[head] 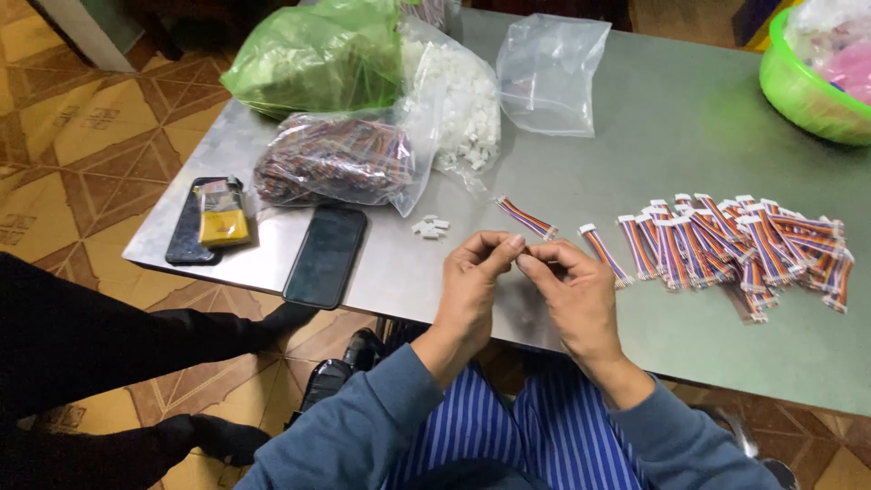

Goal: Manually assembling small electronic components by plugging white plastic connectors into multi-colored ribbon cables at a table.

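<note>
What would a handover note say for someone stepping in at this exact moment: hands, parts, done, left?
Left hand and right hand meet fingertip to fingertip above the table edge, pinching something too small to identify.
Done: pile of finished ribbon cables at right; two single cables lie nearer the hands.
Left: a few loose white connectors, a bag of white connectors, and a bag of striped wires.
</note>
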